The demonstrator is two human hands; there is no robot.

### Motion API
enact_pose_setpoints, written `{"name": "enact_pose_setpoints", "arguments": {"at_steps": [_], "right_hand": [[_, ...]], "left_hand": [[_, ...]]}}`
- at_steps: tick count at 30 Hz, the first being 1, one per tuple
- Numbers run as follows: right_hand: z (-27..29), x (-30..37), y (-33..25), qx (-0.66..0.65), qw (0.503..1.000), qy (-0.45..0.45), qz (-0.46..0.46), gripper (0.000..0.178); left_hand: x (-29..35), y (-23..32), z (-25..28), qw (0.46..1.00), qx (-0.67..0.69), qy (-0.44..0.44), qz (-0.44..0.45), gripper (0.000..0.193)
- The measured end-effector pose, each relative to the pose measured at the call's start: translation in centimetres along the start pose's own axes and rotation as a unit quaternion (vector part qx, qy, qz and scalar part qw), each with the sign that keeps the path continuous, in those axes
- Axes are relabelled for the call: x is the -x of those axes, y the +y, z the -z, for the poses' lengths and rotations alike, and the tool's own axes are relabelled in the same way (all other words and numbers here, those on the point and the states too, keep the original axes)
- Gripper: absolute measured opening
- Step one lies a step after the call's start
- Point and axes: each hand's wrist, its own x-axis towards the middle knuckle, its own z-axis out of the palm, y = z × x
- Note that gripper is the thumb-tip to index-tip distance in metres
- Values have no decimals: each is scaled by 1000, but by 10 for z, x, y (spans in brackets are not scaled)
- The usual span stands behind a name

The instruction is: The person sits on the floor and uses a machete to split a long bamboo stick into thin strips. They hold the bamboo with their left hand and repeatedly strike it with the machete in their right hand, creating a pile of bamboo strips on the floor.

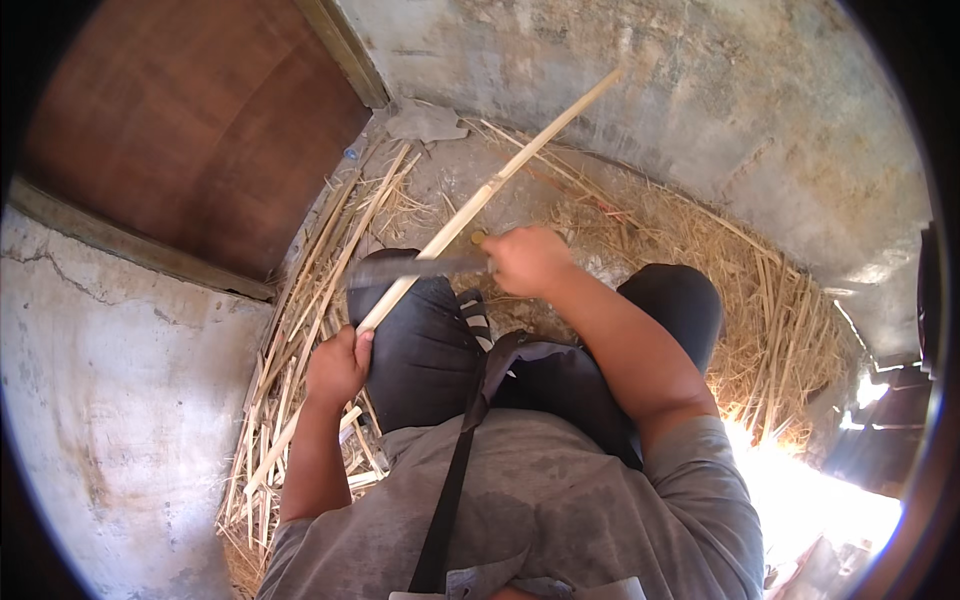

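One long bamboo strip [470, 208] slants over your left knee [418, 315], gripped in your left hand [338, 368], while your right hand [530, 262] grips a knife [448, 266] whose blurred blade crosses it. Paring looks partway; what remains is unclear. Loose strips [312, 285] crowd your left; the wall [790, 120] may limit reach ahead.

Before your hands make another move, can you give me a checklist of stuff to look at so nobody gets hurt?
1. Left hand wrapped around the long pale strip: ok.
2. Right hand gripping the bladed tool: ok.
3. Left hand apart from the blade: ok, it sits lower down the strip.
4. Left knee well clear of the blade: cannot tell, the blade shows across it from above and the gap is hidden.
5. Strip's far end free of the wall: cannot tell, they overlap in this view.
6. Hands covered by gloves: not ok, both are bare.
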Motion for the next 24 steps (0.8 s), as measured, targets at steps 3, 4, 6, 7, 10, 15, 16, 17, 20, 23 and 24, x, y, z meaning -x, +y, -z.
{"name": "enact_pose_setpoints", "arguments": {"at_steps": [3,4,6,7,10,15,16,17,20,23,24], "right_hand": [[-13,-4,21,66,996,-37,-45,39],[-24,-14,58,71,990,-41,-114,36],[-17,-23,104,-34,981,38,-187,34],[-20,-25,103,-41,979,64,-191,34],[-25,-19,92,-67,973,108,-195,33],[-26,-15,91,-110,976,114,-152,36],[-26,-14,89,-113,978,123,-128,36],[-28,-14,83,-116,979,133,-104,36],[-17,-6,43,-70,993,78,-45,35],[-8,3,12,11,1000,26,10,33],[-9,1,8,40,999,17,31,33]], "left_hand": [[9,3,-11,1000,13,-5,-3,41],[9,4,-16,1000,23,-8,-4,40],[-3,10,-6,999,-42,-5,-6,39],[-5,10,-2,999,-35,-6,-14,39],[-6,7,6,1000,-18,-16,-19,39],[-4,14,7,1000,-5,-17,-15,39],[-5,14,7,1000,-4,-18,-11,39],[-4,11,5,1000,-2,-19,-7,39],[-3,8,-3,1000,7,-13,-4,39],[0,6,-3,1000,-2,-11,-9,40],[1,4,-1,1000,-9,-9,-11,40]]}}
